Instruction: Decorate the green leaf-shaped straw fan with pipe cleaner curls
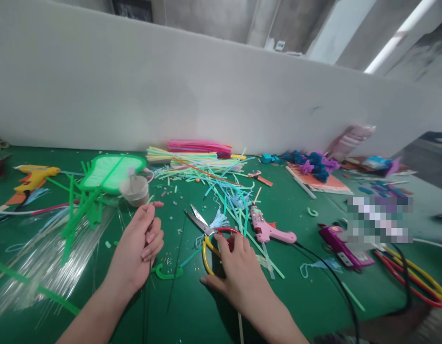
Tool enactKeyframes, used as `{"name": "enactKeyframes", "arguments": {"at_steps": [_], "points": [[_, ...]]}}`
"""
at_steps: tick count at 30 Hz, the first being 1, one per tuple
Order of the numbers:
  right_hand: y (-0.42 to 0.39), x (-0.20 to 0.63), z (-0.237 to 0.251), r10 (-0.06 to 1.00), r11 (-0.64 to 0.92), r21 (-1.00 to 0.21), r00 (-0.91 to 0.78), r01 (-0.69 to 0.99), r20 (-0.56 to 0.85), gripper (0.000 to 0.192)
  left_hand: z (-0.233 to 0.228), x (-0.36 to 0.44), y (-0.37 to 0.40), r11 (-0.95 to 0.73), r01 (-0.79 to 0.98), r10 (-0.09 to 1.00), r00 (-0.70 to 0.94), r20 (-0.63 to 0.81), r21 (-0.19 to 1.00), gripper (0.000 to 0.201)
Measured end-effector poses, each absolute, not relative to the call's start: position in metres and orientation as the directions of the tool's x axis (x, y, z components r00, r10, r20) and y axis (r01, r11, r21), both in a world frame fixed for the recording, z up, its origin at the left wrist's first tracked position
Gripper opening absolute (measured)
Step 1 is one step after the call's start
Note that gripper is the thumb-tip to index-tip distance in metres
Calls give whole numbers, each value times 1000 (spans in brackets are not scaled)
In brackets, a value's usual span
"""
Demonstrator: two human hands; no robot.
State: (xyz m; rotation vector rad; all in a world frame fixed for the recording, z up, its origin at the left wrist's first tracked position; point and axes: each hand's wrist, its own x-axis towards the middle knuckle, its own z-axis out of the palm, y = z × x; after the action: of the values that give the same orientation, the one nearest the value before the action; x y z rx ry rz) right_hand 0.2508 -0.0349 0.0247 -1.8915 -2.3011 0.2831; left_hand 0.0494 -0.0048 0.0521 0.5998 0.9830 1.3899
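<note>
Red-yellow scissors (208,228) under right hand (238,272); no writing legible.

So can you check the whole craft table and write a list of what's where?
Surface: green table, crowded.
Job's things: scissors lying flat, blades open; thin wire, dark.
Clutter: straws, pink glue gun, yellow glue gun, cup, green fan.
Hands: left hand pinches the wire; right hand rests on the scissor handles.
Cables: black cord from pink gun.
Surroundings: white wall behind.
</note>
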Motion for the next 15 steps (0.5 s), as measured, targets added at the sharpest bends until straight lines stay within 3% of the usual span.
{"name": "enactKeyframes", "arguments": {"at_steps": [3, 7, 10, 13, 15], "points": [[-33, 251, 23, 982, 186, -289, -188, 939, 19, 68, 49, 46, -3, 165, -537, 969, -66, -236, 827, 13], [-34, 253, 29, 982, 187, -443, -175, 877, 68, 65, 46, 44, 0, 224, -532, 949, -74, -308, 817, 17], [-38, 255, 33, 987, 160, -548, -124, 821, 103, 64, 43, 45, 2, 218, -422, 943, -141, -301, 880, 19], [-33, 258, 33, 992, 98, -539, -40, 837, 119, 61, 37, 48, 4, 201, -204, 964, -132, -231, 958, 29], [-20, 258, 33, 990, 66, -449, -4, 891, 139, 61, 32, 51, 6, 191, -122, 973, -111, -205, 974, 32]]}}
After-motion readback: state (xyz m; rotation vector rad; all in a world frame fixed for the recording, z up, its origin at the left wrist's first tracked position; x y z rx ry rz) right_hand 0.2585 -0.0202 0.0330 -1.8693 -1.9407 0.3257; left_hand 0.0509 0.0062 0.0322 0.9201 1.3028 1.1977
